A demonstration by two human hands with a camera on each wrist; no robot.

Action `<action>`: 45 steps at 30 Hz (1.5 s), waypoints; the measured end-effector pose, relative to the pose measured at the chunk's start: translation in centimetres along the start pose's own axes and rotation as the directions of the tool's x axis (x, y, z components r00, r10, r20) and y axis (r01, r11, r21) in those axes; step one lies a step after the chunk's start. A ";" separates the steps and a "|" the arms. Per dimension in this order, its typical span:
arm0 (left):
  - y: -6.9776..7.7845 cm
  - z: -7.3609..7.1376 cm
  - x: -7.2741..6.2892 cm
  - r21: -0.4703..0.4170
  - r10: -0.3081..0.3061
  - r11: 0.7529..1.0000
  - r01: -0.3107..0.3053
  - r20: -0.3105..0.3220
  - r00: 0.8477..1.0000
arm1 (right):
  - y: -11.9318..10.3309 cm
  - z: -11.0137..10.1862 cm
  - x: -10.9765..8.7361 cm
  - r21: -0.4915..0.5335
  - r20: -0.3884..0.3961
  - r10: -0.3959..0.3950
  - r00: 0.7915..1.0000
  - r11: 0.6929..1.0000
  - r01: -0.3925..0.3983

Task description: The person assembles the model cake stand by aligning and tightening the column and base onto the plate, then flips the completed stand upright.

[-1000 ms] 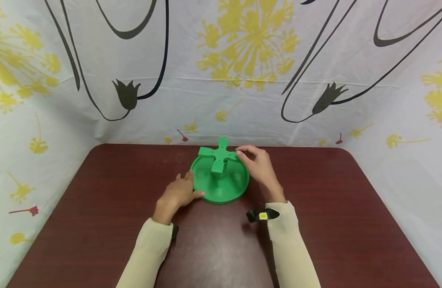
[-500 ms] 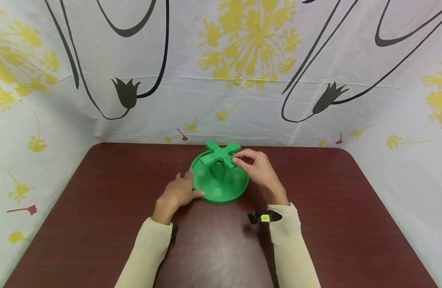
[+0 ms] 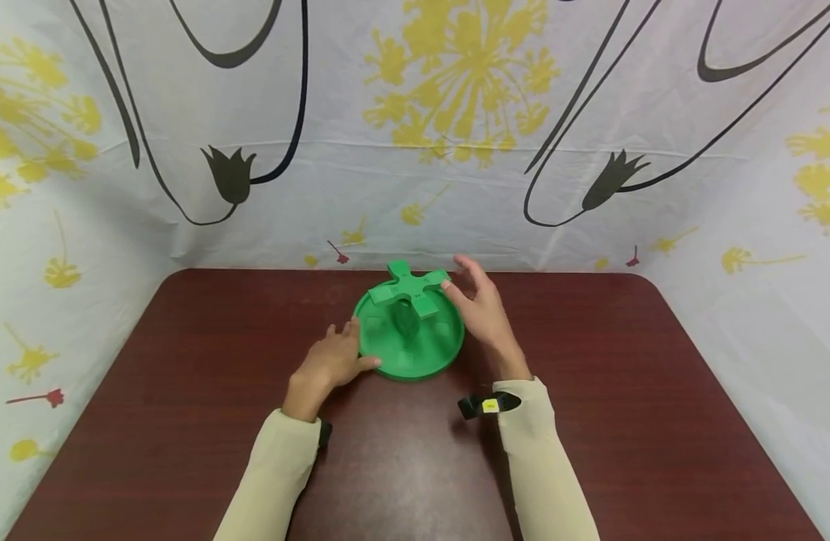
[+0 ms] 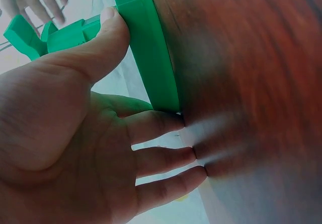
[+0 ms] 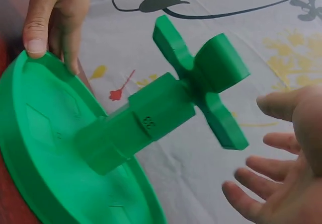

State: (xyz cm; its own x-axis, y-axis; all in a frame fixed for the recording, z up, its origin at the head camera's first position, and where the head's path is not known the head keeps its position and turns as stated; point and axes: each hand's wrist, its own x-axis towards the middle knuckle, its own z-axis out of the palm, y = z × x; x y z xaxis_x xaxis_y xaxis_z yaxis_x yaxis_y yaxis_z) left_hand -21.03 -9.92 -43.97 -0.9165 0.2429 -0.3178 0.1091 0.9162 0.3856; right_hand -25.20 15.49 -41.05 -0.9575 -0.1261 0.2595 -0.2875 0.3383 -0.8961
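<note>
A green round base (image 3: 415, 368) with a raised rim stands on the table. From its middle rises a thick post (image 5: 143, 121), topped by a green cross-shaped piece (image 3: 409, 288). At the base's left side rests my left hand (image 3: 330, 359); its thumb presses the rim (image 4: 146, 53) and its straight fingertips touch the tabletop beside it. My right hand (image 3: 485, 312) is just right of the cross. In the right wrist view its fingers (image 5: 256, 181) are spread and relaxed, apart from the cross, holding nothing.
The dark red-brown table (image 3: 625, 421) extends around the base. Behind it and at both sides hangs a white cloth (image 3: 489, 233) with a flower print. A black wrist strap (image 3: 499, 403) sits on the right sleeve.
The cross has turned on its post. My right hand, which pinched one arm half a second ago, has let go and spread its fingers. The left hand stays at the rim.
</note>
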 end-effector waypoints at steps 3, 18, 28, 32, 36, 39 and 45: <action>0.0 0.1 -0.1 -0.008 -0.004 1.000 0.004 0.001 1.000 | 0.4 0.5 0.1 0.040 0.056 0.009 0.998 0.999 -0.011; 0.1 0.0 0.0 0.005 -0.003 1.000 0.003 -0.003 1.000 | 0.4 -0.2 -0.1 0.035 0.090 0.036 0.995 0.999 -0.039; 0.0 0.0 0.0 -0.002 0.011 1.000 -0.011 -0.009 1.000 | -0.7 -0.7 -0.5 0.002 0.215 -0.001 0.977 1.000 0.000; 0.0 0.0 0.0 0.003 0.011 1.000 -0.011 -0.010 1.000 | -1.0 -0.6 -0.8 -0.015 0.265 -0.015 0.964 1.000 0.020; 0.0 0.0 0.1 0.008 0.007 1.000 -0.007 -0.008 1.000 | -1.2 -0.4 -0.8 -0.024 0.255 -0.033 0.966 0.999 0.040; 0.0 0.0 0.1 0.007 0.003 1.000 -0.003 -0.008 1.000 | -1.3 -0.3 -0.8 0.034 0.106 -0.056 0.993 0.998 0.053; 0.1 0.0 0.1 0.005 -0.001 1.000 0.001 -0.004 1.000 | -0.7 -0.4 -0.5 0.014 -0.105 -0.036 0.994 0.999 0.038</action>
State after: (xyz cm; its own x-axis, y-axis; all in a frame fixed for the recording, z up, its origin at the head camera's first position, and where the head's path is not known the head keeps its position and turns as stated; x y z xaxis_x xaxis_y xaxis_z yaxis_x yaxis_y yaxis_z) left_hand -21.08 -9.85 -43.94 -0.9182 0.2405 -0.3148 0.1100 0.9181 0.3808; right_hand -24.49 15.72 -40.38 -0.9437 -0.0394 0.3283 -0.3232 0.3203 -0.8905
